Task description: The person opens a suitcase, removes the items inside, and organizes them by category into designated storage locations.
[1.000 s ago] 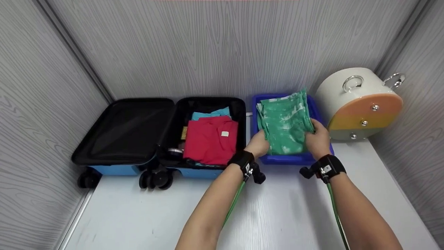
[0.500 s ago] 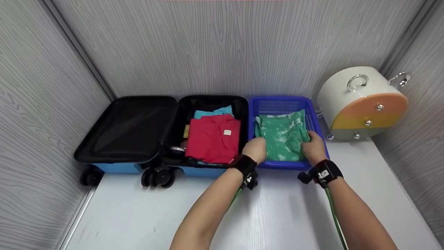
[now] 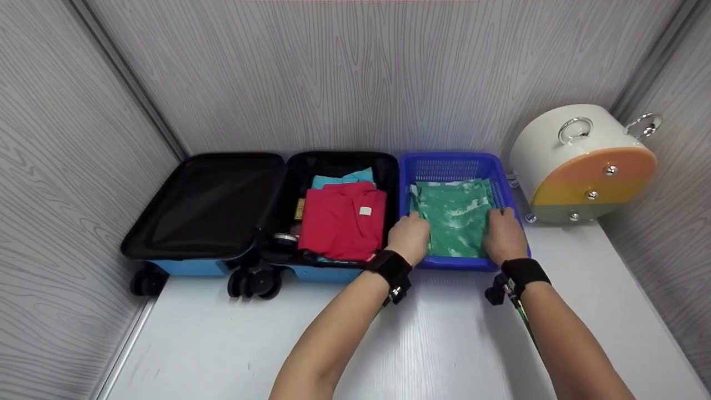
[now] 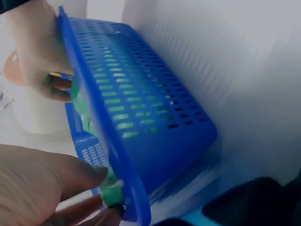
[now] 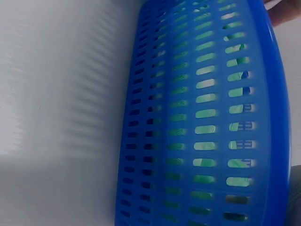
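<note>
Now, left hand point(image 3: 410, 239): pinching folded green tie-dye cloth point(image 3: 455, 218), presumably keeping folds together
Right hand point(image 3: 505, 236): bent at opposite edge; cannot tell whether gripping
Blue perforated basket point(image 3: 456, 264): between both hands, containing cloth

Head view: bright, evenly lit, mostly sharp. Pale glare on the table point(image 3: 222, 344), roughly midway between its left and right edges; soft shadow beside the right forearm point(image 3: 572, 333). Wall seams point(image 3: 128, 83) lean, wide-angle look. Left wrist: hazy, soft, top-left washed out. Right wrist: dimmer, bluish; blurry streaks beside basket point(image 5: 277, 141).
</note>
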`<state>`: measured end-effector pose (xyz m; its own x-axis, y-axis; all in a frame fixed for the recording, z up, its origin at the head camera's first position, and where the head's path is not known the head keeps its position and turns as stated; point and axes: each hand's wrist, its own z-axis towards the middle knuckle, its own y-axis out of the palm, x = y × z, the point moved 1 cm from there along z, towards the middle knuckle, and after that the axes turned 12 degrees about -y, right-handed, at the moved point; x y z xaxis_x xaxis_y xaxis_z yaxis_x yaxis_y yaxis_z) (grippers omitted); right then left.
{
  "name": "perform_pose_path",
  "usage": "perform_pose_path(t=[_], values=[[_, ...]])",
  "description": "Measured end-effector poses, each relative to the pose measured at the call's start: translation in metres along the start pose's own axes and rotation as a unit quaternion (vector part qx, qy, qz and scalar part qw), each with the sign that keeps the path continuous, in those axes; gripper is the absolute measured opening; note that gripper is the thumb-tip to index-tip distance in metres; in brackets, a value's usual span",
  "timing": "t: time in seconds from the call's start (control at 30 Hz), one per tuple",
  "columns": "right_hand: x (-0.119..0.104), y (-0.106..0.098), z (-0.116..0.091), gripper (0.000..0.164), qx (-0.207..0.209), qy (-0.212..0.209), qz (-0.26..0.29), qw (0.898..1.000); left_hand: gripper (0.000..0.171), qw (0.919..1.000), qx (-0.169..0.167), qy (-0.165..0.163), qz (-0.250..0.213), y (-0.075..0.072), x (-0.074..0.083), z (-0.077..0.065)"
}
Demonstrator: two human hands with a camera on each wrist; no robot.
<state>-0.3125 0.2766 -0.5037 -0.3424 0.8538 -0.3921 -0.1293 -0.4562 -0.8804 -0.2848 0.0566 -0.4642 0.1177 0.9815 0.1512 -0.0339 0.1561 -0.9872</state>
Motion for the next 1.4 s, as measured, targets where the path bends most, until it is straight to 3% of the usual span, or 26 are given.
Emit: perform_pose_path(t=[0.13, 0.23, 0.33, 0.43, 0.57, 0.73, 1.0, 1.27, 1.4], values=[[-0.009, -0.001, 0.003, 0.036, 0.019, -0.024, -0.012, 0.999, 0.021, 0.9980, -0.016, 0.044, 0.043, -0.003, -0.008, 0.001], [-0.016, 0.002, 0.007, 0.031, 0.024, -0.030, 0.004, 0.999, 0.031, 0.9938, -0.071, 0.063, 0.058, -0.006, -0.012, 0.001], [-0.022, 0.004, 0.009, 0.030, 0.022, -0.035, 0.025, 0.999, 0.045, 0.9907, -0.116, 0.062, 0.035, -0.008, -0.014, 0.002], [-0.031, 0.003, 0.012, 0.031, 0.021, -0.037, 0.048, 0.998, 0.044, 0.9916, -0.107, 0.073, -0.003, -0.011, -0.022, 0.003], [-0.048, -0.001, 0.015, 0.032, 0.018, -0.034, 0.085, 0.996, 0.041, 0.9933, -0.077, 0.081, -0.029, -0.021, -0.044, 0.006], [-0.067, -0.002, 0.020, 0.033, 0.010, -0.041, 0.125, 0.991, 0.043, 0.9958, -0.070, 0.038, -0.044, -0.033, -0.083, 0.009], [-0.097, 0.004, 0.030, 0.036, -0.008, -0.045, 0.174, 0.984, 0.042, 0.9927, -0.081, -0.033, -0.083, -0.051, -0.148, 0.003], [-0.136, 0.017, 0.036, 0.045, -0.029, -0.029, 0.261, 0.964, 0.049, 0.9757, -0.101, -0.140, -0.135, -0.055, -0.211, -0.007], [-0.155, 0.030, 0.038, 0.052, -0.054, -0.019, 0.321, 0.945, 0.044, 0.9637, -0.102, -0.178, -0.172, -0.049, -0.234, -0.013]])
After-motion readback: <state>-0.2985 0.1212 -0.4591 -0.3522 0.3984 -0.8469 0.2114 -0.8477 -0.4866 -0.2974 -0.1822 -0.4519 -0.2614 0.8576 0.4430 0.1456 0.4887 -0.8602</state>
